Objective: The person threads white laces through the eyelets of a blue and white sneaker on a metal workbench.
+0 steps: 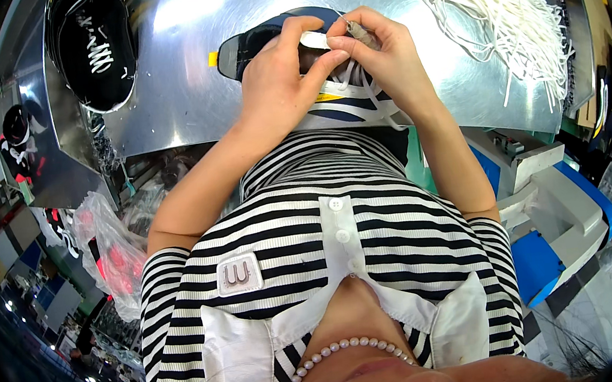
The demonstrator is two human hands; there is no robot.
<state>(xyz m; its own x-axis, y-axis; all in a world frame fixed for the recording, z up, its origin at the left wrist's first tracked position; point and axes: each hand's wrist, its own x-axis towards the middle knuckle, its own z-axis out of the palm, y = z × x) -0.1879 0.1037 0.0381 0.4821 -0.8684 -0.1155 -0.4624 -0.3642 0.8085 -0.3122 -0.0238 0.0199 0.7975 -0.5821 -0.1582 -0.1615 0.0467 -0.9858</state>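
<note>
A dark navy shoe (245,51) with white and yellow parts lies on its side on the metal table, its heel to the left. My left hand (270,78) is closed over its upper, pinching a white tab (314,40) at the tongue between thumb and fingers. Closed near the same tab, my right hand (392,53) holds an awl-like tool (359,32) with a short brownish handle and a thin metal shaft pointing up. A white shoelace (379,100) hangs loosely beside the right hand. My fingers hide much of the shoe's lacing area.
A heap of white laces (474,9) covers the table's far right. At the far left sits a black shoe (94,56) with white lacing. Below the table's right side stands a blue and grey machine (561,207); clear plastic bags (112,247) hang at the left.
</note>
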